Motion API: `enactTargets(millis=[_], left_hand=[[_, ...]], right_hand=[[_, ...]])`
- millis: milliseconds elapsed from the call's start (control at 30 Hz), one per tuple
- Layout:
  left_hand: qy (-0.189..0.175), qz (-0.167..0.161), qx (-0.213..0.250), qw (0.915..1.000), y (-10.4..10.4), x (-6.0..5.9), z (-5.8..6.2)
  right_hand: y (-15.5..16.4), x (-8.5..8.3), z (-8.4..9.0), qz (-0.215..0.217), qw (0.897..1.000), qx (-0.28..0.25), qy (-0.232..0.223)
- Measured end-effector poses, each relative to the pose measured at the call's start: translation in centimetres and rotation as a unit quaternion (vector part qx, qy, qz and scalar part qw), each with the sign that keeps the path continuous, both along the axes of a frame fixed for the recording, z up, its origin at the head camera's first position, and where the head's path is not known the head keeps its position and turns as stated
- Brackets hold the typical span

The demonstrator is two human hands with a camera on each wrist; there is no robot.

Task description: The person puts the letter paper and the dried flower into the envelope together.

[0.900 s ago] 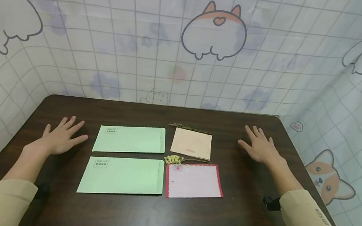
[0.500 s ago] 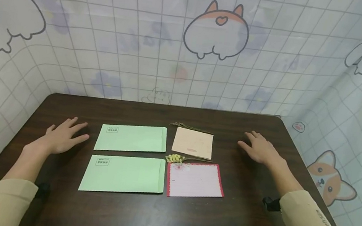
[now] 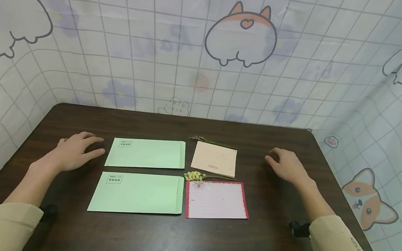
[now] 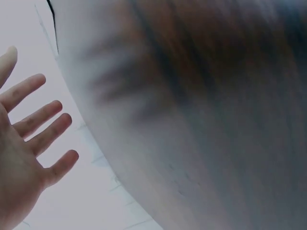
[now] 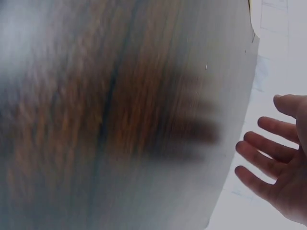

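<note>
Two green envelopes lie side by side on the dark table (image 3: 184, 243), the far envelope (image 3: 146, 153) and the near envelope (image 3: 136, 193). Right of them lie a beige card (image 3: 214, 158) and a pink sheet with a red border (image 3: 216, 200). A small dried yellow flower sprig (image 3: 194, 176) lies between them, another thin sprig (image 3: 206, 140) behind the beige card. My left hand (image 3: 75, 151) hovers palm down just left of the far envelope and holds nothing. My right hand (image 3: 286, 164) is right of the beige card, fingers relaxed and empty. The wrist views show each hand, left (image 4: 24, 143) and right (image 5: 278, 167), with fingers spread.
A cartoon-printed grid cloth (image 3: 210, 58) walls the table at the back and both sides. The table's rounded far corners are at the left (image 3: 57, 107) and right (image 3: 307, 134).
Both hands have drawn slightly inward and their fingers have curled a little from flat and spread. The papers have not moved.
</note>
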State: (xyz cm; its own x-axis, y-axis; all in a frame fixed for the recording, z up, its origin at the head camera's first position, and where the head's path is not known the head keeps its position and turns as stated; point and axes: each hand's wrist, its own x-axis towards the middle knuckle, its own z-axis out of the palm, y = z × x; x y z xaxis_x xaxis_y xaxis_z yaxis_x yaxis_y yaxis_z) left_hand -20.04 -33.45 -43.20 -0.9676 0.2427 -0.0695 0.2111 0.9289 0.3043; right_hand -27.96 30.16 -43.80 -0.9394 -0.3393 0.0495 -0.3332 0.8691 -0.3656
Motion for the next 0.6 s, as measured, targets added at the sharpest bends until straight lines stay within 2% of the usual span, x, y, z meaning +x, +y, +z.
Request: enactTargets(millis=[233,367,600], left_hand=[[0.023,-0.016,0.022,0.9994,2.3,0.5,0.6],[0.032,-0.027,0.027,0.9988,3.4,0.7,0.8],[0.043,-0.050,0.029,0.9974,5.0,0.9,1.0]], right_hand=[[-1.0,0.8,-0.3,-0.003,0.997,-0.069,0.021],[-1.7,1.1,-0.7,-0.010,0.996,-0.091,0.019],[-3.0,1.8,-0.3,0.004,0.992,-0.123,0.010]])
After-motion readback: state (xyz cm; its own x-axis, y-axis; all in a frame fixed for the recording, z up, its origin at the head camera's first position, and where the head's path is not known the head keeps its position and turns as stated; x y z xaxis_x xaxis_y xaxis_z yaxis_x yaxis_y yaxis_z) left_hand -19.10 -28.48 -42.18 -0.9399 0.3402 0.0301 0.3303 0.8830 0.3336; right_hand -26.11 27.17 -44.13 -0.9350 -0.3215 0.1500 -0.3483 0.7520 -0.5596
